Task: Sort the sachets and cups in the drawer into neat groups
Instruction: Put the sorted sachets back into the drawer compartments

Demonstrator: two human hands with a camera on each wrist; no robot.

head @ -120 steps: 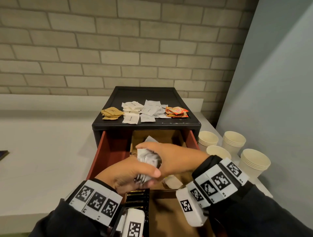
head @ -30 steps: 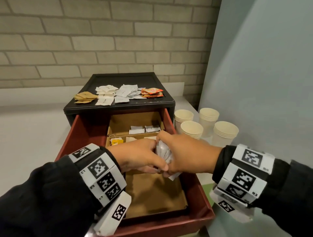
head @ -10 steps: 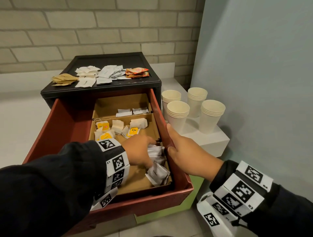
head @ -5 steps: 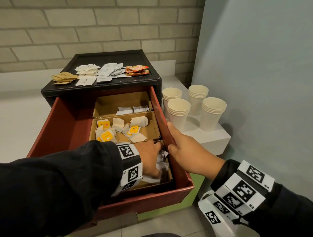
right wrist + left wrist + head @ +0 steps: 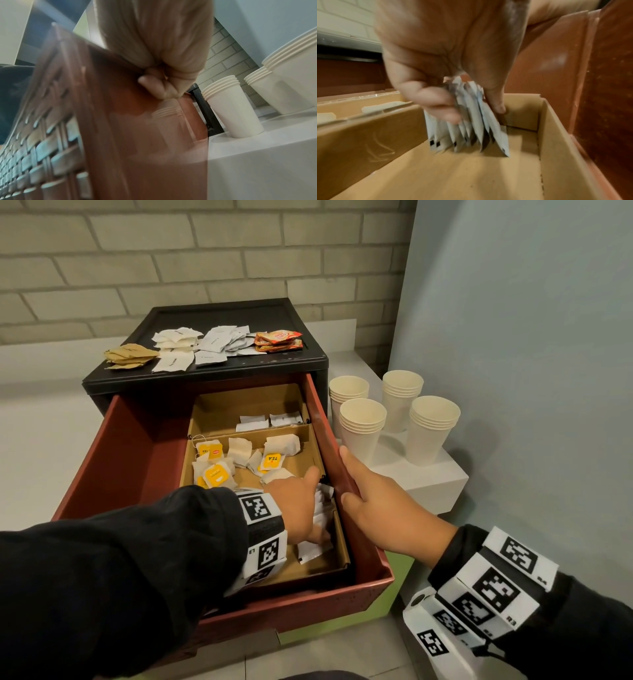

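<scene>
Down at 6 o'clock, my left hand pinching upright sachets in the tray, right hand gripping the drawer wall at 3 o'clock.

Looks like an office tea point: stacks of paper cups on a white counter right of centre, a black drawer unit mid-frame strewn with sachets, tea bags below it, painted brick wall across the top
</scene>
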